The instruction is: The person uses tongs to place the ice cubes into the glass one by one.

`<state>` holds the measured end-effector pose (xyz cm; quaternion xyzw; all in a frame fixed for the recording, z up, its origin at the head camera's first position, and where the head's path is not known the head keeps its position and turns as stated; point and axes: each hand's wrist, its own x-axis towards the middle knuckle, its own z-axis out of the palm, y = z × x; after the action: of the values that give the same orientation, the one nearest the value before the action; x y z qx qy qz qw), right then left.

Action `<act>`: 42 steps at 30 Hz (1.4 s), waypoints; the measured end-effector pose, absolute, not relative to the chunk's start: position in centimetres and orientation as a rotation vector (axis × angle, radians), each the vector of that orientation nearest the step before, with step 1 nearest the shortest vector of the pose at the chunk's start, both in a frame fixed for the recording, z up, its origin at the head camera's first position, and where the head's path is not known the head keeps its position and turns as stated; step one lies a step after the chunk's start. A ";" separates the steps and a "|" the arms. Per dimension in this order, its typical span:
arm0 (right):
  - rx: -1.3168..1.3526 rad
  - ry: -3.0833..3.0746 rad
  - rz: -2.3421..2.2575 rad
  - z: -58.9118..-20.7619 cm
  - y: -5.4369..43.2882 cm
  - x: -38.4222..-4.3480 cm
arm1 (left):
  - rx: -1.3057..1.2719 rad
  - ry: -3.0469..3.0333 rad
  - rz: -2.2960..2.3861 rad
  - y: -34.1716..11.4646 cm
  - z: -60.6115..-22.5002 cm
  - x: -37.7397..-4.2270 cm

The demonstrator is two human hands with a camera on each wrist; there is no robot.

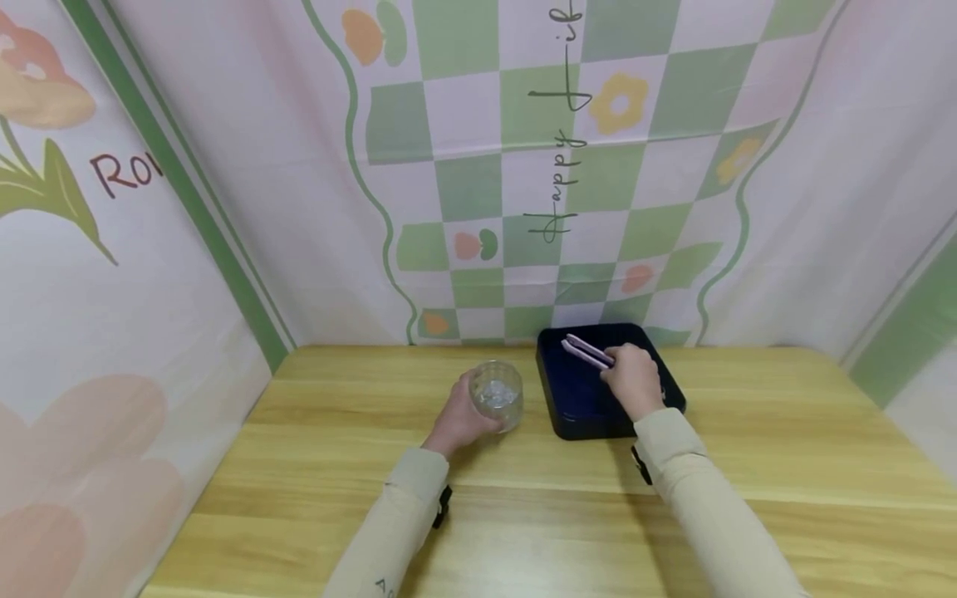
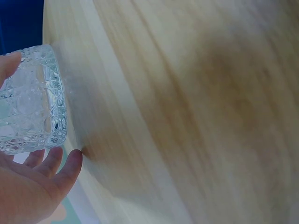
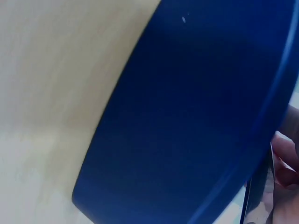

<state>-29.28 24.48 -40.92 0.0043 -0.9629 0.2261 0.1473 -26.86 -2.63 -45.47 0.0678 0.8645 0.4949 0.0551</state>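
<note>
My left hand [image 1: 458,422] grips a clear drinking glass [image 1: 503,397] from its left side, thumb and fingers on opposite sides. Facets cover the lower part of the glass [image 2: 32,100] in the left wrist view; clear material shows inside, but I cannot tell what it is. To the right, my right hand [image 1: 635,384] holds slim, pale pink, shiny tongs [image 1: 587,352] over a dark blue tray [image 1: 576,415]. The tongs point up and left, their two arms slightly apart at the tips. In the right wrist view the tray's side wall [image 3: 182,116] hides most of the hand.
The glass and tray stand near the back of a wooden table [image 1: 538,507]. Behind it hangs a green-and-white checked cloth [image 1: 471,183] with flowers and lettering. Another printed curtain [image 1: 112,316] borders the left edge.
</note>
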 end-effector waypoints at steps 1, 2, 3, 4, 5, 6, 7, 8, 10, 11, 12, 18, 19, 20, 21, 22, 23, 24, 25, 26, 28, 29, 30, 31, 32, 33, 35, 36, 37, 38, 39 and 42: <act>0.014 -2.767 0.652 -40.8 24.6 -29.2 | 0.204 2.625 1.500 -2.6 -45.5 -26.8; 0.018 -2.764 0.655 -40.6 24.7 -29.2 | 0.204 2.626 1.498 -2.7 -45.5 -26.8; 0.021 -2.762 0.657 -40.5 24.7 -29.1 | 0.205 2.627 1.498 -2.7 -45.5 -26.8; 0.028 -2.758 0.659 -40.3 24.8 -29.1 | 0.208 2.627 1.499 -2.7 -45.5 -26.8; 0.040 -2.752 0.656 -40.2 24.9 -29.0 | 0.208 2.626 1.501 -2.7 -45.4 -26.8; 0.051 -2.747 0.656 -40.0 24.9 -29.0 | 0.210 2.626 1.502 -2.7 -45.4 -26.8; 0.063 -2.739 0.654 -39.8 25.0 -28.9 | 0.214 2.625 1.505 -2.7 -45.4 -26.8; 0.078 -2.730 0.653 -39.7 25.0 -28.9 | 0.216 2.625 1.507 -2.7 -45.4 -26.8; 0.107 -2.711 0.653 -39.4 25.0 -28.7 | 0.220 2.623 1.512 -2.7 -45.4 -26.8; 0.116 -2.702 0.659 -39.2 25.0 -28.7 | 0.219 2.622 1.513 -2.7 -45.4 -26.8; 0.122 -2.690 0.664 -39.1 25.0 -28.6 | 0.220 2.623 1.513 -2.6 -45.3 -26.7; 0.137 -2.670 0.687 -38.1 24.6 -27.9 | 0.230 2.622 1.512 -2.7 -45.4 -26.9; 0.147 -2.672 0.684 -37.9 24.6 -27.8 | 0.233 2.623 1.511 -2.7 -45.5 -26.9; 0.157 -2.673 0.682 -37.7 24.5 -27.7 | 0.235 2.622 1.511 -2.7 -45.5 -26.9; 0.169 -2.671 0.679 -37.5 24.3 -27.6 | 0.233 2.621 1.510 -2.7 -45.5 -27.0; 0.182 -2.671 0.667 -37.4 24.2 -27.4 | 0.232 2.620 1.511 -2.7 -45.5 -27.0; 0.195 -2.672 0.650 -37.2 24.0 -27.3 | 0.229 2.618 1.513 -2.7 -45.5 -26.9; 0.209 -2.674 0.640 -37.0 23.8 -27.1 | 0.228 2.616 1.514 -2.7 -45.5 -26.9; 0.221 -2.676 0.634 -36.9 23.5 -26.9 | 0.228 2.617 1.516 -2.7 -45.5 -26.9; 0.232 -2.680 0.626 -36.8 23.3 -26.7 | 0.228 2.617 1.517 -2.7 -45.5 -26.9; 0.259 -2.681 0.620 -36.6 22.7 -26.4 | 0.236 2.616 1.521 -2.7 -45.5 -26.9; 0.273 -2.680 0.624 -36.5 22.4 -26.2 | 0.240 2.617 1.523 -2.6 -45.5 -27.0; 0.288 -2.679 0.634 -36.4 22.0 -26.0 | 0.246 2.620 1.520 -2.6 -45.5 -27.0; 0.306 -2.675 0.638 -36.4 21.6 -25.9 | 0.249 2.622 1.519 -2.6 -45.6 -27.0; 0.328 -2.667 0.642 -36.3 21.3 -25.7 | 0.253 2.624 1.517 -2.6 -45.6 -27.0; 0.348 -2.662 0.651 -36.2 20.9 -25.5 | 0.263 2.627 1.519 -2.6 -45.6 -27.0; 0.391 -2.659 0.668 -36.1 20.1 -25.1 | 0.263 2.629 1.519 -2.7 -45.5 -27.0; 0.408 -2.662 0.676 -36.0 19.7 -24.9 | 0.267 2.629 1.522 -2.7 -45.5 -27.0; 0.425 -2.666 0.683 -35.9 19.4 -24.7 | 0.270 2.625 1.526 -2.7 -45.4 -27.0; 0.436 -2.670 0.686 -35.9 19.1 -24.6 | 0.281 2.621 1.538 -2.7 -45.4 -26.9; 0.444 -2.677 0.688 -35.9 18.8 -24.4 | 0.289 2.617 1.547 -2.7 -45.4 -26.9; 0.466 -2.688 0.679 -36.0 18.2 -23.9 | 0.317 2.606 1.564 -2.8 -45.3 -26.9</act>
<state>-23.87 18.23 -36.05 0.1636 -0.9431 0.2384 0.1644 -26.86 -2.76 -45.33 0.1038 0.8520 0.5114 0.0428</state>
